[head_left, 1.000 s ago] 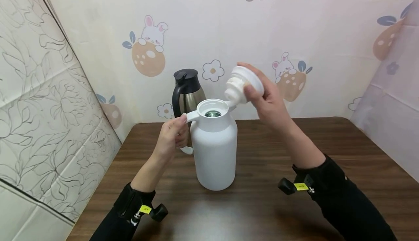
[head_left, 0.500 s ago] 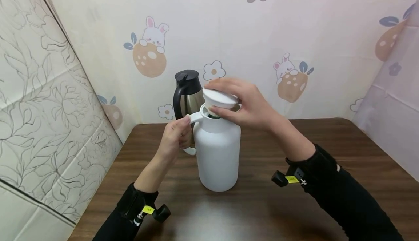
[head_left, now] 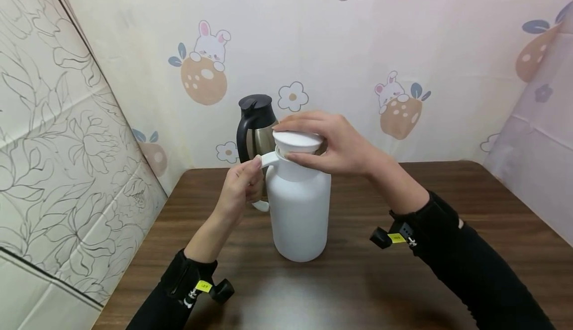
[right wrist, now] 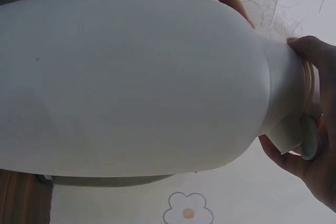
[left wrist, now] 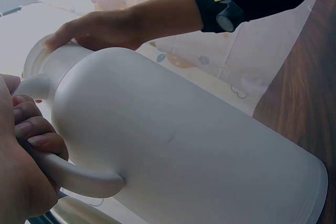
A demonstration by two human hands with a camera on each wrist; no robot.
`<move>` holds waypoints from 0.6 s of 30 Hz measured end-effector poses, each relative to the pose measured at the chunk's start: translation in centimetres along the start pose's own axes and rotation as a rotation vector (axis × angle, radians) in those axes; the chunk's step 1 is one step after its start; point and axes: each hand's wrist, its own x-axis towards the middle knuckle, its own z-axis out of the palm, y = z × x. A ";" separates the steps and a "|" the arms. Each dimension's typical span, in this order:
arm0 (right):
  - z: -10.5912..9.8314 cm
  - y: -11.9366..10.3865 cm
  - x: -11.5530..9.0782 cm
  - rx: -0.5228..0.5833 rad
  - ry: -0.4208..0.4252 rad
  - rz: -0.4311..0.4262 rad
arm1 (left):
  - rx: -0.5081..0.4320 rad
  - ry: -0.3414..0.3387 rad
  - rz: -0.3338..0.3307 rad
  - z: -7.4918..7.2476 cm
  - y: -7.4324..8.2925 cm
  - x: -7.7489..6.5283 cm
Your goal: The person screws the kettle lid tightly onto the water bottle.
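A white thermos jug [head_left: 299,215] stands upright on the table in the head view. My left hand [head_left: 241,183] grips its handle [head_left: 269,160], fingers curled round it in the left wrist view. On the jug's mouth sits a white lid [head_left: 296,141], slightly raised above the neck. My right hand [head_left: 337,143] holds this lid from the right, with fingers over the top and thumb at the near side. In the right wrist view the jug's spout [right wrist: 286,135] shows between the thumb and fingers of that hand. The lid's lower part is hidden inside the neck.
Close behind the white jug, to its left, stands a steel jug [head_left: 261,140] with a black top and handle. The brown wooden table [head_left: 385,280] ends at a printed wall cloth [head_left: 331,46]. Another patterned cloth [head_left: 67,161] hangs at left.
My right hand has brought the lid from the right of the jug, where it was tilted, over the mouth and down onto it. The left hand keeps its grip on the handle.
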 end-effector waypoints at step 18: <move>0.3 -0.2 0.2 -0.145 0.007 -0.095 | -0.006 0.002 -0.002 0.0 0.1 0.0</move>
